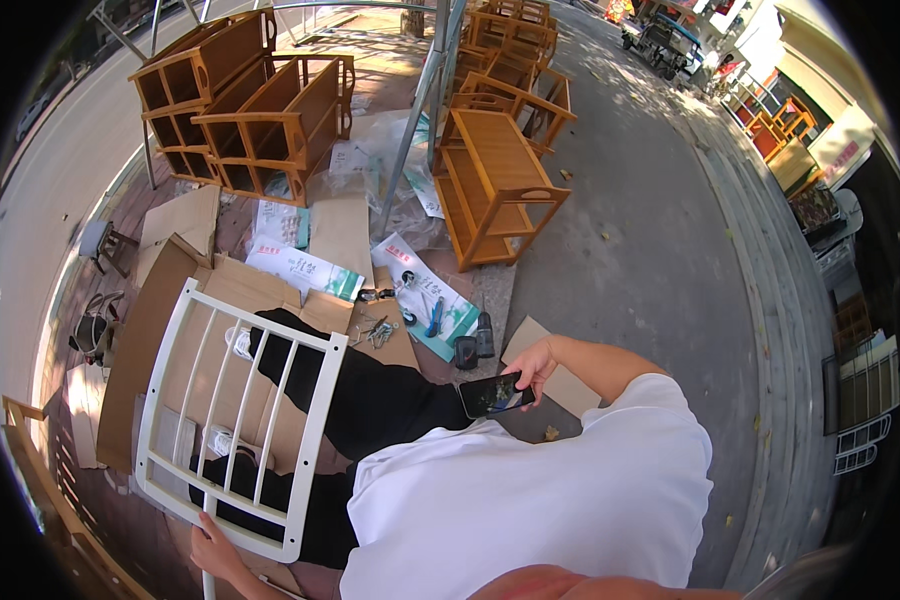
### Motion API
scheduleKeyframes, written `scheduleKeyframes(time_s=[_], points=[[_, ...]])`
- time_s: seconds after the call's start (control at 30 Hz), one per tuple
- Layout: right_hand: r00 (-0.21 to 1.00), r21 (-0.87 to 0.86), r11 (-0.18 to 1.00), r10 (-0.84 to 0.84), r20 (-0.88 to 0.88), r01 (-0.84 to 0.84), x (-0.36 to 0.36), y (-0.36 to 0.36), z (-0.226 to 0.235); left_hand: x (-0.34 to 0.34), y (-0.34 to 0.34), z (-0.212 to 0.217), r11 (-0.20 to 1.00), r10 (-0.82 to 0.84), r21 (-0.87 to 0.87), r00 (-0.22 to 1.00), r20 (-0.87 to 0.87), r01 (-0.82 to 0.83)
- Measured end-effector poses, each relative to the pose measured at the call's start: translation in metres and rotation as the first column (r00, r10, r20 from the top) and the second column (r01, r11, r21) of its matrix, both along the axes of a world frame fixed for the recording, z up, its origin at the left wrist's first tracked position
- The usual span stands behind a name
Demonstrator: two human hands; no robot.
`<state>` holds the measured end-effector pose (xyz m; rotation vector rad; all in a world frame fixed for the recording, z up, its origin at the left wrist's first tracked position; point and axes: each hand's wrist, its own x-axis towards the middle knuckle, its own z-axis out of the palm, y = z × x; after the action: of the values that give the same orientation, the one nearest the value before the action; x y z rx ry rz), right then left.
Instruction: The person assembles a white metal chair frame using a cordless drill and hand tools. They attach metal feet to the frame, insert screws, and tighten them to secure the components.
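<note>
A white slatted panel [317, 440] with thin bars and holes along one side rail stands across my outstretched legs. My left hand [210, 550] is at its lower left corner, fingers closed round a white tube [209, 583] that runs down beside the panel. How the tube joins the panel is hard to make out. In my right hand [537, 368] is a black smartphone [497, 396], gripped at its right end above my lap. Beyond my knee lie a cordless drill [475, 340], a blue-handled tool [435, 317], loose screws [378, 330] and black casters [377, 295].
Flattened cardboard [260, 275] and printed plastic bags [305, 268] cover the paving. Wooden racks [270, 125] are stacked at the far left, and another wooden rack [495, 180] stands ahead. A metal pole [415, 130] rises between them. At left are a small stool [105, 245] and a bag [95, 325].
</note>
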<state>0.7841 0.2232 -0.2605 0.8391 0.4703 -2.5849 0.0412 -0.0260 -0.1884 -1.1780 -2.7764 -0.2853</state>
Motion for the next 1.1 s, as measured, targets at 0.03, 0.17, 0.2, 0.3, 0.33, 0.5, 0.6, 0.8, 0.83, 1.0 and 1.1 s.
scheduleKeyframes(time_s=[0.03,0.17,0.2,0.3,0.33,0.5,0.6,0.8,0.83,1.0,1.1], points=[[0.998,0.044,0.998,-0.055,0.008,0.055,0.02,0.021,-0.005,0.001,-0.007,0.004,0.999,0.009,0.04,1.0,-0.028,-0.008],[0.78,0.313,0.732,-0.623,-0.048,0.605,-0.002,0.068,-0.024,-0.005,-0.018,-0.006,0.997,-0.03,0.077,0.999,-0.025,0.032],[0.644,0.352,0.566,-0.748,-0.161,0.745,-0.041,0.091,-0.032,-0.007,-0.018,-0.002,0.996,-0.014,0.087,1.0,-0.016,0.015],[0.202,0.333,0.067,-0.898,-0.391,0.941,-0.115,0.185,-0.044,-0.011,-0.009,-0.006,0.996,-0.063,0.061,0.998,0.011,0.062],[-0.003,0.225,-0.106,-0.909,-0.417,0.969,-0.139,0.231,-0.041,-0.015,-0.01,-0.003,0.995,-0.084,0.052,0.996,-0.012,0.084],[-0.556,0.077,-0.614,-0.755,-0.348,0.786,-0.115,0.419,-0.025,-0.002,0.001,0.009,0.994,-0.059,0.098,0.997,0.051,0.054],[-0.707,0.09,-0.735,-0.673,-0.217,0.672,-0.051,0.474,-0.022,-0.002,0.003,0.0,0.994,-0.053,0.099,0.996,0.074,0.045],[-0.755,0.099,-0.749,-0.654,0.046,0.655,-0.029,0.478,-0.034,0.019,0.001,0.018,0.987,-0.039,0.157,0.996,0.075,0.027],[-0.779,0.133,-0.768,-0.623,0.066,0.626,-0.035,0.473,-0.033,0.019,0.0,0.02,0.987,-0.04,0.159,0.996,0.083,0.026],[-0.896,0.123,-0.888,-0.445,0.008,0.442,-0.009,0.461,-0.038,0.021,0.015,0.007,0.979,-0.045,0.203,0.983,0.178,0.008],[-0.806,0.011,-0.807,-0.591,-0.03,0.591,-0.011,0.442,-0.054,0.013,0.006,0.01,0.989,-0.031,0.147,0.983,0.181,0.004]])
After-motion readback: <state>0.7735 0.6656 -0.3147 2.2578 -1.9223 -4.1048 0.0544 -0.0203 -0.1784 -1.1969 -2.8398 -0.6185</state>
